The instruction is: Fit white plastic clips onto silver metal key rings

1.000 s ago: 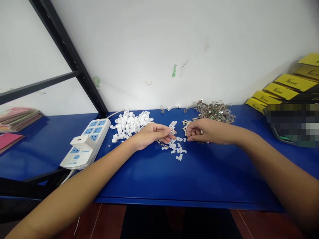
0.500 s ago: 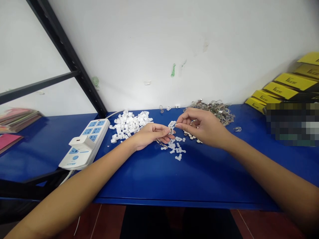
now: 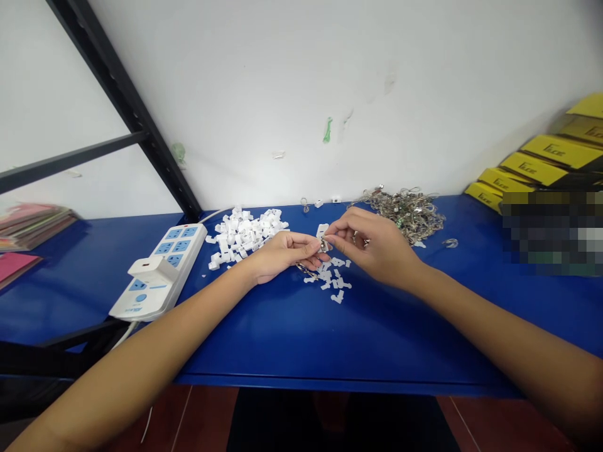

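Your two hands meet over a small white plastic case [image 3: 323, 230].
Your left hand [image 3: 285, 256] grips the case between thumb and fingers, so it stands at those fingertips, with thin wires [image 3: 306, 271] hanging just below them. Your right hand [image 3: 377, 245] brings thumb and forefinger together at the case's near end; whether they pinch a small part, you cannot tell from this view. Flat white cut-out pieces [image 3: 337, 296] lie scattered on the blue tabletop [image 3: 330, 345] below your fingertips. Behind your left hand spreads a heap of white plastic housings [image 3: 249, 229], and beyond your right hand sits a tangle of wired parts [image 3: 412, 210], with one loose wire coil [image 3: 451, 243] to that hand's right.
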Available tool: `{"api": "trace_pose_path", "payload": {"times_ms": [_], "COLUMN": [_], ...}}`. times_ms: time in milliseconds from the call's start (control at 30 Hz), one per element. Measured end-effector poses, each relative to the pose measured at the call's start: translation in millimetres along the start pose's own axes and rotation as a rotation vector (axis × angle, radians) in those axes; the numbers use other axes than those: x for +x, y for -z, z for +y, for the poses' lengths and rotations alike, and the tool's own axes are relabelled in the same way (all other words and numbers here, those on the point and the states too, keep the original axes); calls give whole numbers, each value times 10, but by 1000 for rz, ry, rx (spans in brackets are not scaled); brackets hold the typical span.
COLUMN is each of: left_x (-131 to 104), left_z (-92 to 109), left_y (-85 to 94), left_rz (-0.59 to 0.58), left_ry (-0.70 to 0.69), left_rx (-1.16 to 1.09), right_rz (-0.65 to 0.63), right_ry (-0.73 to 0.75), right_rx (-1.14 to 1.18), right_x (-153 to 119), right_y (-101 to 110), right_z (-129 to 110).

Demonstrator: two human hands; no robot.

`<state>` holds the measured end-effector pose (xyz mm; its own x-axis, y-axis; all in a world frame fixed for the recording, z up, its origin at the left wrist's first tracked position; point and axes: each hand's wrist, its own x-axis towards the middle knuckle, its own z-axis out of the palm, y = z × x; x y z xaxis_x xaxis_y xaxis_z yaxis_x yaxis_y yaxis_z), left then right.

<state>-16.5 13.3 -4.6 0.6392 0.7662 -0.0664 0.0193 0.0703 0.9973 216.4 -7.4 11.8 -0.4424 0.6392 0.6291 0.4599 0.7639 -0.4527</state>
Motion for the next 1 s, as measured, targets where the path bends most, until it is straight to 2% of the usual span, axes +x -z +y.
{"api": "trace_pose_path", "payload": {"times_ms": [500, 800, 1000], "left_x": [5, 1, -7], "left_z": [-14, -28, -4], "left_y": [11, 27, 4], "left_rz": [-13, -16, 23], "left_ry": [-10, -26, -14], "left_rx": [-1, 26, 3], "right_rz": [5, -56, -68], "right_ry": [114, 91, 173], "right_rx": [-34, 47, -71], "right_x": [-18, 1, -37], "right_y": [-40, -12, -17], "right_z": [29, 11, 30]}}
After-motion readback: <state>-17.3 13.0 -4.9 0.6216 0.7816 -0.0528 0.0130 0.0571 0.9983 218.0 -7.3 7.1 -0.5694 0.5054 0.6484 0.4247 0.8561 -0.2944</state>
